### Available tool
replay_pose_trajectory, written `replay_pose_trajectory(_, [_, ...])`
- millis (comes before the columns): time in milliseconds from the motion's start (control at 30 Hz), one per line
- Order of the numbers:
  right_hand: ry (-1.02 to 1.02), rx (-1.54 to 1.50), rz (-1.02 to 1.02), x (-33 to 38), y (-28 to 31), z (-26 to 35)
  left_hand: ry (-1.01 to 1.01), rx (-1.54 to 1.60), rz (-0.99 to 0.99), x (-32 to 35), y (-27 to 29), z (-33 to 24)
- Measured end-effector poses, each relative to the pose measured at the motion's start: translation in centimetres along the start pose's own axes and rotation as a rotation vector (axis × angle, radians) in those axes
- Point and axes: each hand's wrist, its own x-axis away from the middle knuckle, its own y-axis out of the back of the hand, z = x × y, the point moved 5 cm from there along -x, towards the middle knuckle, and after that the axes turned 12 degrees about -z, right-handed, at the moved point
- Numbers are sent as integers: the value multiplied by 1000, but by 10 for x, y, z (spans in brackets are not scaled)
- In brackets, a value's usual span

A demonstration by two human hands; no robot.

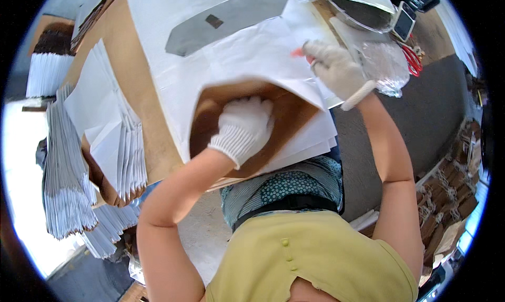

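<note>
A paper bag (pixel 302 115), white outside and brown inside, gapes toward me on the table's near side. My left hand (pixel 246 124), in a white knit glove, is inside its mouth. Its fingers look curled, and their tips are hidden against the brown lining. To the right of the bag, my right hand (pixel 336 70) is raised in a pale glove, blurred by motion. Its fingers are closed around a small orange-red object (pixel 298 52) whose kind I cannot make out. Beneath the bag lie white paper sheets (pixel 173 84). A flat grey elongated plate (pixel 226 22) with angled corners rests on them farther back.
Stacks of folded white paper bags (pixel 118 144) hang over the table's left edge, beside more folded stacks (pixel 66 170). At the far right are a metal bowl (pixel 363 15), a phone-like device (pixel 404 21), clear plastic wrap (pixel 386 65) and a red cord (pixel 413 61). Brown bundles (pixel 447 207) lie at right.
</note>
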Motion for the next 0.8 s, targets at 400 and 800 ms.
replay_pose_trajectory(400, [-125, -148, -235, 88, -39, -5, -91, 769, 7, -48, -104, 11])
replay_pose_trajectory(800, [85, 244, -21, 96, -72, 4, 545, 958, 420, -72, -20, 124])
